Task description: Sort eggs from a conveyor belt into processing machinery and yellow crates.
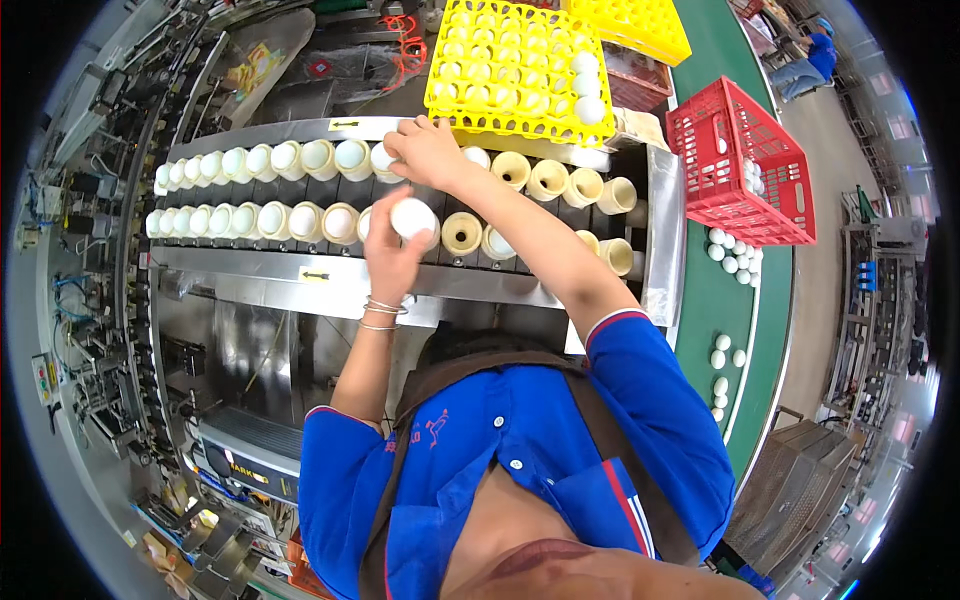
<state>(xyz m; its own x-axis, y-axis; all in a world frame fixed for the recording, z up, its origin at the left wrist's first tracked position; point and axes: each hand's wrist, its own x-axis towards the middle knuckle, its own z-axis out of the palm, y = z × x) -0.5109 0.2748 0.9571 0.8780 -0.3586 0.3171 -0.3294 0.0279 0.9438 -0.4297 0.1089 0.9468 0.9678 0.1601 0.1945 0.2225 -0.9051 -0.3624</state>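
In my left hand (394, 244), which wears thin metal bangles, is a white egg (412, 217) held over the near row of a conveyor. My right hand (426, 154) reaches across to the far row, its fingers bent beside a white egg (382, 159); its palm side is hidden, so whether it grips anything is unclear. Two rows of cream cups run along the conveyor. Those to the left carry white and pale bluish eggs (352, 156). Several to the right are empty, such as one cup (461, 234) beside my left hand.
Beyond the conveyor's metal rail (495, 281) lies a yellow egg tray (517, 67) with eggs. Another yellow tray (637, 26) is behind it. At right, a red crate (739, 161) and loose eggs (731, 262) rest on a green belt (694, 300). A person in blue (817, 60) sits far right.
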